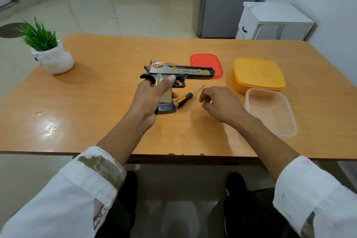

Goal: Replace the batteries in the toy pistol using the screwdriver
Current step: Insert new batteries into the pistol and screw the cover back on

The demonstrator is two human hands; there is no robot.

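Observation:
My left hand grips the handle of the gold and black toy pistol, holding it above the wooden table with the barrel pointing right. A screwdriver with a yellow and black handle lies on the table just right of the pistol's grip, its thin shaft pointing up and right. My right hand hovers to the right of the screwdriver, fingers loosely curled and holding nothing. No batteries are visible.
A red lid lies behind the pistol's barrel. An orange lidded box and a clear open container stand on the right. A potted green plant sits at the far left. The table's near edge runs below my forearms.

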